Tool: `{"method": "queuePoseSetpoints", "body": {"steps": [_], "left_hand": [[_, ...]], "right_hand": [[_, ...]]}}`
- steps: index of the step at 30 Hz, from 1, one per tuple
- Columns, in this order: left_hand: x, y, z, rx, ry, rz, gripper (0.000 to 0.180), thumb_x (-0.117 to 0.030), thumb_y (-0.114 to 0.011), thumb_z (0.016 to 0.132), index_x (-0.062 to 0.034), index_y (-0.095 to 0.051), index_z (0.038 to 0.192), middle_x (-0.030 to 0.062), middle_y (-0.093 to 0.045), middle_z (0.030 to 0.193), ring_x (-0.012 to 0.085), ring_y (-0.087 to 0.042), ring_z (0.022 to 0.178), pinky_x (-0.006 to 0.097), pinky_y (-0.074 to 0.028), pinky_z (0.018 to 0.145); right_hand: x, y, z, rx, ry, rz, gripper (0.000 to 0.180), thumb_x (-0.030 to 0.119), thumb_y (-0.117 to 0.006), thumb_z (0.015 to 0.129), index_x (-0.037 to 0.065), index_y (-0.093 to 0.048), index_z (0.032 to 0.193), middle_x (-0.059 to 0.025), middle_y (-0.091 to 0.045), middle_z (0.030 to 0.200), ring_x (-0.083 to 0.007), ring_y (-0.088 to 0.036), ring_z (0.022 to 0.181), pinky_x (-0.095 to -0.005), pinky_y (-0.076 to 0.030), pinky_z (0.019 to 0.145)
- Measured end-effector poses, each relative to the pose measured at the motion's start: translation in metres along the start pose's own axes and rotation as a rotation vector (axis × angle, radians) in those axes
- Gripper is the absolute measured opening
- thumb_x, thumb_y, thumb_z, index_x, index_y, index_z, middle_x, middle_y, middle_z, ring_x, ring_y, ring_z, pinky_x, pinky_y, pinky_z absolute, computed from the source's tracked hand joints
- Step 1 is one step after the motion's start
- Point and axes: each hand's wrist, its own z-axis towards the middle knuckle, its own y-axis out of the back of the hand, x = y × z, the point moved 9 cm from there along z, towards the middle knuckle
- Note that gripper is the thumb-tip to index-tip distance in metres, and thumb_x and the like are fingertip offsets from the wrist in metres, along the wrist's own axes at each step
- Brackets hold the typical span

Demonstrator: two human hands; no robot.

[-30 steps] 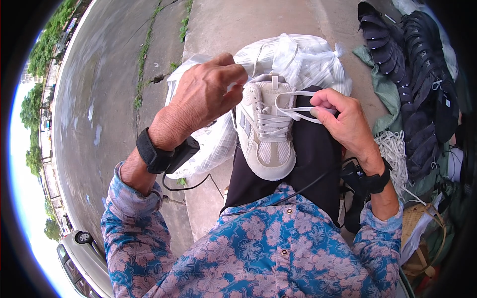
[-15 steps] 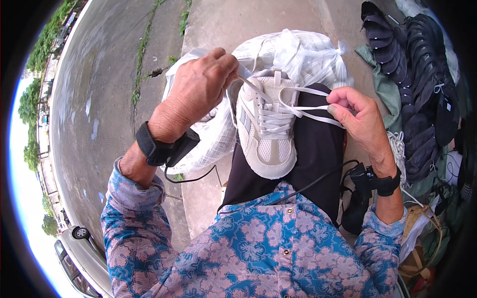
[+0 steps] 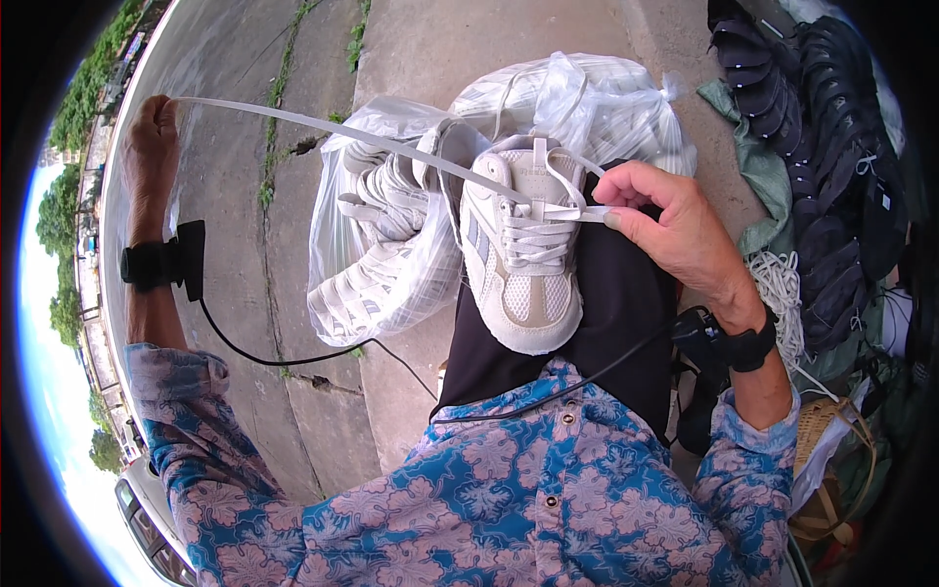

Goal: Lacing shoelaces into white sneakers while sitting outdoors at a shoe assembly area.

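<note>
A beige and white sneaker [image 3: 533,303] rests on my dark-trousered lap, its toe toward me. Its flat off-white shoelace [image 3: 342,130] runs taut from the upper eyelets out to the far left. There my left hand [image 3: 154,137] is closed on the lace's end, arm stretched out. Just right of the sneaker's tongue, my right hand [image 3: 650,215] pinches a loop of the same lace between thumb and forefinger. The lower rows of lacing are threaded across the sneaker.
Clear plastic bags [image 3: 391,293] of similar shoe pieces lie beyond and left of my lap. Stacked black shoe uppers [image 3: 831,186], a bundle of white laces [image 3: 778,293] and a woven basket [image 3: 817,440] are at the right. A black cable [image 3: 284,362] crosses from my left wrist.
My left hand has swung far out to the left, drawing the lace long and straight. My right hand has moved left toward the sneaker, and the loop there has become smaller.
</note>
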Motion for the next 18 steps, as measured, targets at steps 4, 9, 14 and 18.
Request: {"method": "queuePoseSetpoints", "body": {"steps": [4, 9, 14, 18], "left_hand": [[0.000, -0.007, -0.003, 0.043, 0.025, 0.036, 0.028, -0.030, -0.054, 0.096, -0.0083, -0.063, 0.111, 0.0147, -0.066, 0.104, 0.0300, -0.065, 0.094, 0.040, -0.050, 0.081], [-0.144, -0.015, -0.052, 0.137, -0.270, -0.417, 0.015, -0.019, -0.061, 0.092, -0.0056, -0.064, 0.099, 0.0071, -0.065, 0.095, 0.0166, -0.059, 0.073, 0.030, -0.048, 0.066], [-0.302, -0.008, -0.137, 0.638, -0.460, -1.036, 0.018, -0.016, -0.070, 0.086, -0.0024, -0.067, 0.098, 0.0052, -0.063, 0.079, 0.0119, -0.057, 0.064, 0.028, -0.046, 0.057], [-0.354, 0.000, -0.165, 0.659, -0.502, -1.166, 0.027, -0.018, -0.076, 0.081, -0.0007, -0.067, 0.099, 0.0097, -0.062, 0.077, 0.0164, -0.057, 0.061, 0.031, -0.047, 0.056]], "right_hand": [[0.009, -0.010, 0.008, 0.047, 0.064, -0.048, 0.011, 0.000, -0.060, 0.085, 0.000, -0.063, 0.096, 0.0021, -0.060, 0.081, -0.0059, -0.053, 0.075, -0.0214, -0.045, 0.068], [-0.004, -0.009, 0.015, 0.048, -0.080, 0.308, 0.013, 0.001, -0.057, 0.089, 0.000, -0.063, 0.101, 0.0011, -0.061, 0.087, -0.0065, -0.056, 0.078, -0.0202, -0.047, 0.070], [-0.006, -0.003, 0.017, -0.010, -0.078, 0.488, 0.016, 0.002, -0.055, 0.090, -0.001, -0.061, 0.105, -0.0026, -0.062, 0.094, -0.0086, -0.059, 0.087, -0.0224, -0.049, 0.073], [0.003, -0.004, 0.015, 0.011, -0.054, 0.533, 0.018, 0.003, -0.055, 0.091, -0.001, -0.060, 0.107, -0.0043, -0.062, 0.098, -0.0092, -0.059, 0.092, -0.0238, -0.050, 0.075]]}}
